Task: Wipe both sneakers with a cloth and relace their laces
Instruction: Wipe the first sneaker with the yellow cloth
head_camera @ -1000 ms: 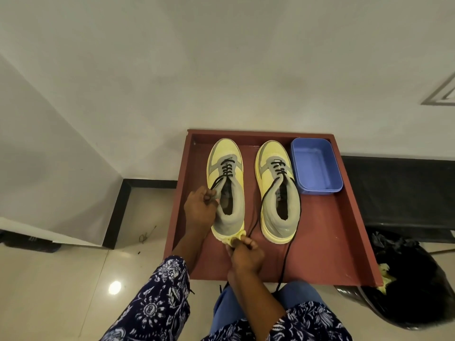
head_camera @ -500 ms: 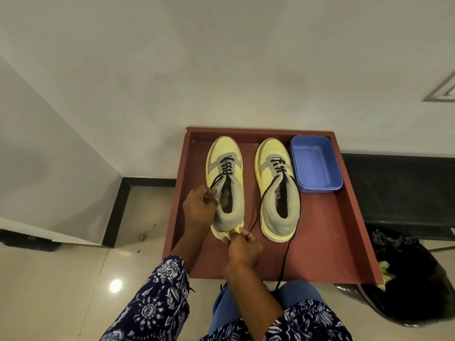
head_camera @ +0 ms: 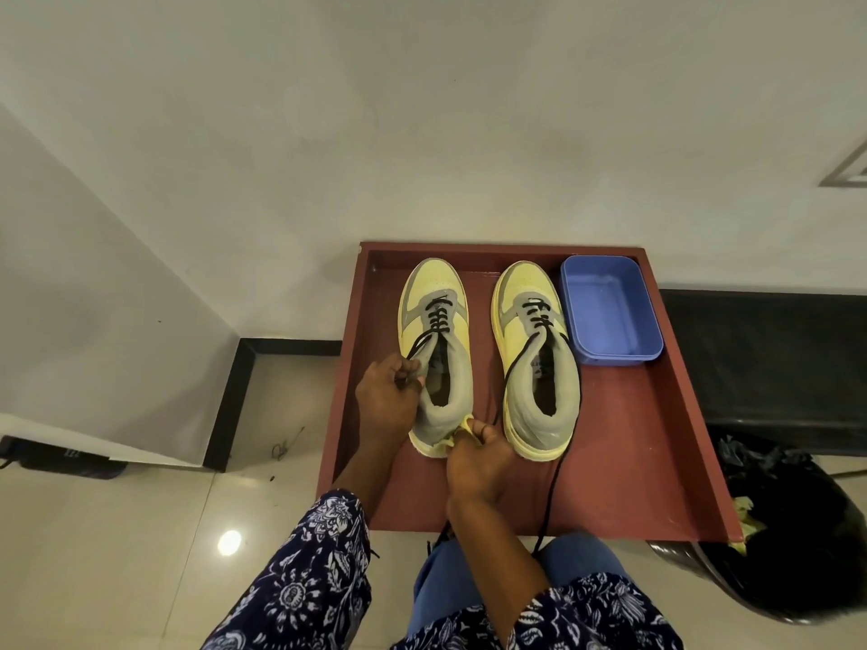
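Two yellow and grey sneakers stand side by side, toes away from me, on a red-brown tray (head_camera: 624, 462). My left hand (head_camera: 387, 401) grips the left sneaker (head_camera: 438, 330) at the left side of its collar. My right hand (head_camera: 476, 462) pinches a small yellow cloth (head_camera: 462, 431) against that sneaker's heel. Most of the cloth is hidden by the fingers. The right sneaker (head_camera: 537, 358) stands untouched; its black lace (head_camera: 551, 490) trails loose over the tray's near edge.
A blue plastic tub (head_camera: 610, 316) sits on the tray right of the right sneaker. A black bin bag (head_camera: 797, 532) with yellow scraps stands at the right. A white wall rises behind the tray; pale floor tiles lie to the left.
My right hand has moved the cloth up the left sneaker's heel, from the sole edge toward the grey collar. My left hand keeps its hold.
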A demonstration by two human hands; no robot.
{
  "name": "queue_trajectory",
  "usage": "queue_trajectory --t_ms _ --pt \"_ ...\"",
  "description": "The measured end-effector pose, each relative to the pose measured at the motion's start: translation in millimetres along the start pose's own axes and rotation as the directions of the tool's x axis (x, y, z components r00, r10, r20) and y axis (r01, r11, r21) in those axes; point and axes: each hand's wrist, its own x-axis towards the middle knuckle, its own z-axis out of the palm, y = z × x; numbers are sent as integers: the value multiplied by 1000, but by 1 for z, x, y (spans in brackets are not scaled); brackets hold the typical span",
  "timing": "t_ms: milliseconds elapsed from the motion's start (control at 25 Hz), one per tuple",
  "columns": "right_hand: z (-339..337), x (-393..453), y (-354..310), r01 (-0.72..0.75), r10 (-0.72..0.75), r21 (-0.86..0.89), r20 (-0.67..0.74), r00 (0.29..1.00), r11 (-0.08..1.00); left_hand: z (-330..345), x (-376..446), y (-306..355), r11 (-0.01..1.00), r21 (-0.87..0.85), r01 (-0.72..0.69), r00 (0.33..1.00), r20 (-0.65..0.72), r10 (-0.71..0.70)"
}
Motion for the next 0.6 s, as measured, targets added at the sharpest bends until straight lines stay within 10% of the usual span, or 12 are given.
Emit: queue_trajectory --t_ms 600 --pt "-3 36 -76 418 -336 -350 273 901 838 3 0 0 999 53 -11 1000 -13 12"
